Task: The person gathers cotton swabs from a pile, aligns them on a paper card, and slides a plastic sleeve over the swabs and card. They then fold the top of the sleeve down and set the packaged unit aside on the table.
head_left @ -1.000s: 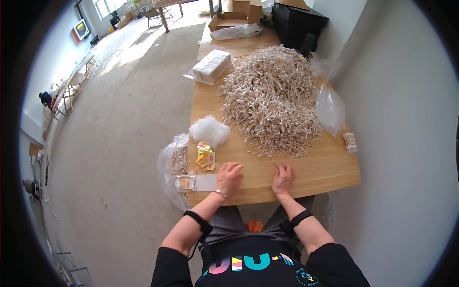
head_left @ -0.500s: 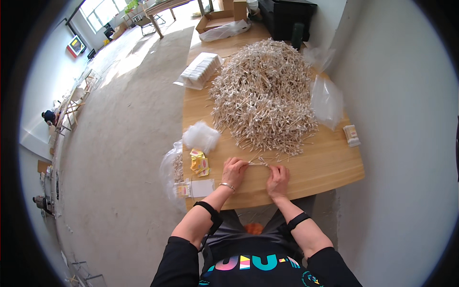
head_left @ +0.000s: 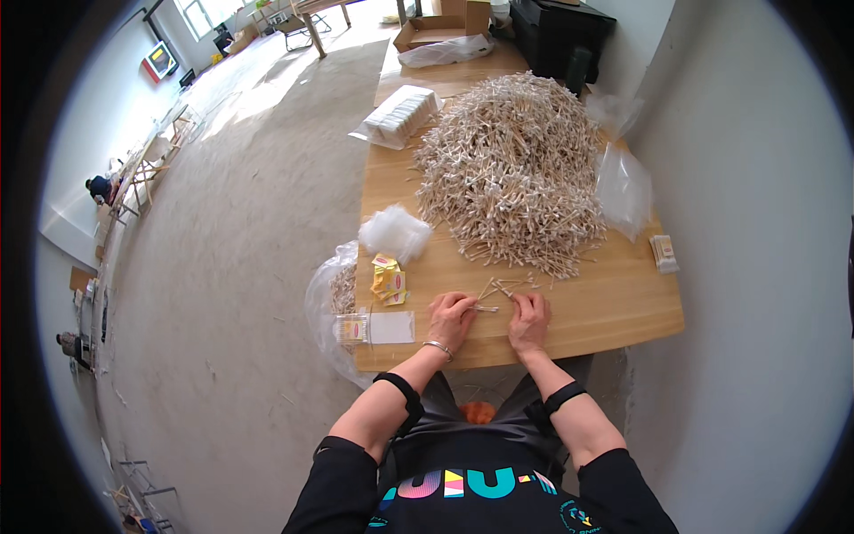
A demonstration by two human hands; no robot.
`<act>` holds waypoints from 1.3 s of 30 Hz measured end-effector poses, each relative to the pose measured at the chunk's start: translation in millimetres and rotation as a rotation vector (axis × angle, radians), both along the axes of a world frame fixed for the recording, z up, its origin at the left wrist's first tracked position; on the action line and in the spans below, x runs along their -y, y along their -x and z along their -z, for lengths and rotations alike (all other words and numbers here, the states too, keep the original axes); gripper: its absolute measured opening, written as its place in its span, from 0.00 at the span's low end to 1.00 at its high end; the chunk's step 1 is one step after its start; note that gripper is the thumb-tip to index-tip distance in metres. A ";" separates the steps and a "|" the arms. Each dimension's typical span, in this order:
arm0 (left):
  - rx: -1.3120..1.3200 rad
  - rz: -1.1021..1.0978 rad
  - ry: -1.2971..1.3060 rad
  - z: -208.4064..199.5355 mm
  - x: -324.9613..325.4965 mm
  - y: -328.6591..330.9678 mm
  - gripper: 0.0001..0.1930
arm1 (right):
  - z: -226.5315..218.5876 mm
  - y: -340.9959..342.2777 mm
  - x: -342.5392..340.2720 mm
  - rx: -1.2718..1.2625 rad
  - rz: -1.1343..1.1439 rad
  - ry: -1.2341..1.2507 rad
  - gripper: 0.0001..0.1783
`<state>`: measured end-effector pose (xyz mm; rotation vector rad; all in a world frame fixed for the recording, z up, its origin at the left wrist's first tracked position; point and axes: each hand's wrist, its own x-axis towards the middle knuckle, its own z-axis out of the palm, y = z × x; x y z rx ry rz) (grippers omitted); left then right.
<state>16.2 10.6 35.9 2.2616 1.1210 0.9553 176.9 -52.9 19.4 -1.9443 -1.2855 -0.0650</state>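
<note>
My left hand (head_left: 452, 320) rests near the table's front edge, closed with thumb and fingers pinched on a few cotton swabs (head_left: 486, 309) whose white tips stick out to the right. Just right of it, my right hand (head_left: 530, 324) has its fingers bent and pressed together at the end of a loose cotton swab (head_left: 504, 289); its fingertips are partly hidden. A large heap of cotton swabs (head_left: 511, 169) rises beyond both hands, with several stray swabs at its near edge.
Left on the wooden table (head_left: 614, 307) are yellow cards (head_left: 388, 280), clear plastic bags (head_left: 395, 233) and a filled swab pack (head_left: 352, 328) by a white card (head_left: 392, 327). Farther off lie a wrapped white stack (head_left: 400, 116) and an open carton (head_left: 440, 31). A wall (head_left: 756, 222) stands right.
The swabs that lay between both hands now show only at my left hand. My right hand has come away from them to a loose swab. The whole view has shifted slightly.
</note>
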 end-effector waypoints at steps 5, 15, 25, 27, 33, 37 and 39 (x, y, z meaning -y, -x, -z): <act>0.049 -0.019 0.018 10.6 0.8 4.2 0.05 | 3.0 -3.9 -6.2 -0.002 0.019 -0.026 0.08; 0.040 0.025 -0.007 10.9 5.0 13.3 0.03 | -2.7 2.6 -38.8 -0.080 -0.080 0.038 0.08; 0.035 -0.058 -0.066 10.3 6.6 11.9 0.06 | -2.6 16.1 -45.5 -0.041 -0.304 -0.002 0.06; 0.095 -0.065 -0.022 13.1 5.0 13.3 0.05 | -1.3 12.3 -41.0 -0.050 -0.325 -0.009 0.06; 0.059 -0.029 -0.057 15.8 3.6 14.6 0.07 | 3.6 -3.1 -32.9 -0.143 -0.310 0.059 0.08; 0.017 0.068 -0.069 15.2 3.5 16.1 0.08 | -0.4 -0.8 -39.4 -0.151 -0.220 0.115 0.07; 0.043 0.010 -0.034 19.2 4.8 16.4 0.10 | -4.4 10.6 -41.1 -0.122 -0.296 0.116 0.07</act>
